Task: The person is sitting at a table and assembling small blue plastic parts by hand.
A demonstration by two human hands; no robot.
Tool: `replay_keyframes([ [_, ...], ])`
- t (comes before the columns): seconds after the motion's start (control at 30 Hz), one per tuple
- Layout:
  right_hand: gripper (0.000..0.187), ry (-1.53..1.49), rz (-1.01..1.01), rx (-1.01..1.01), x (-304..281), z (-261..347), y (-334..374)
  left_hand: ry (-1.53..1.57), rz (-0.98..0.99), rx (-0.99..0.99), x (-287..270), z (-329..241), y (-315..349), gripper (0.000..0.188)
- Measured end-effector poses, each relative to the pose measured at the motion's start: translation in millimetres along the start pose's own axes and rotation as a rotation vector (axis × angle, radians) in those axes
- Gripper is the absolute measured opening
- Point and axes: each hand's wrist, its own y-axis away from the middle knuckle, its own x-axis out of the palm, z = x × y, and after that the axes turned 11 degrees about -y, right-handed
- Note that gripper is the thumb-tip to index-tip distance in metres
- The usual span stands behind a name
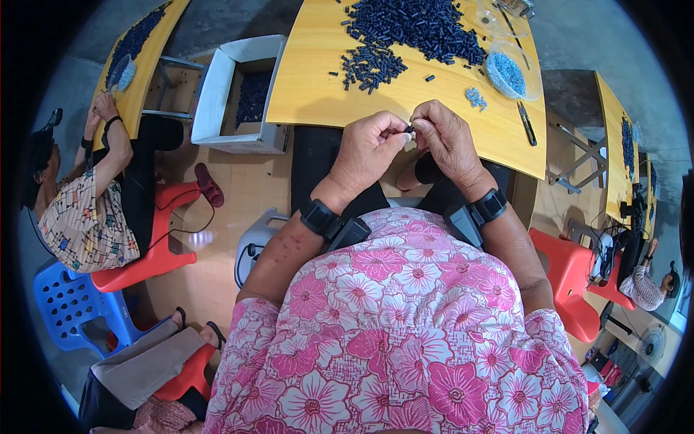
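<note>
Just past the table's near edge, my two hands meet fingertip to fingertip around a small black cylindrical piece (pixel 410 129). My left hand (pixel 367 150) pinches it between thumb and forefinger. The thumb and forefinger of my right hand (pixel 450 142) are pressed together against its other side; whatever tiny thing they hold is hidden by the fingers. Beyond my hands, a large heap of similar black pieces (pixel 416 29) covers the yellow table (pixel 318 90), with a smaller pile (pixel 372 69) at its near side. Small pale-blue clear pieces (pixel 476 98) lie scattered to the right.
A clear bowl (pixel 533 81) of pale-blue pieces stands at the table's right, near a slim black pointed tool (pixel 526 124). At left, an open white box (pixel 210 119) holds dark pieces. Other people work at tables on both sides; red stools (pixel 564 278) stand about.
</note>
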Motion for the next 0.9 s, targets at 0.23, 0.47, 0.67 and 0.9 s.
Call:
replay_keyframes([
  [0.23, 0.01, 0.068, -0.034, -0.092, 4, -6, 0, 0.004, 0.016, -0.009, 0, 0, -1, 0.009],
  [0.47, 0.012, -0.372, -0.091, 0.063, 8, -8, 3, 0.23, 0.068, -0.051, 2, 7, -3, 0.01],
  [0.67, 0.015, -0.625, -0.165, 0.195, 6, -12, 2, 0.474, 0.121, -0.181, 1, 11, -3, 0.014],
  [0.9, 0.02, -0.899, -0.214, 0.284, -2, -33, 7, 0.693, 0.165, -0.278, 5, 16, -3, 0.014],
])
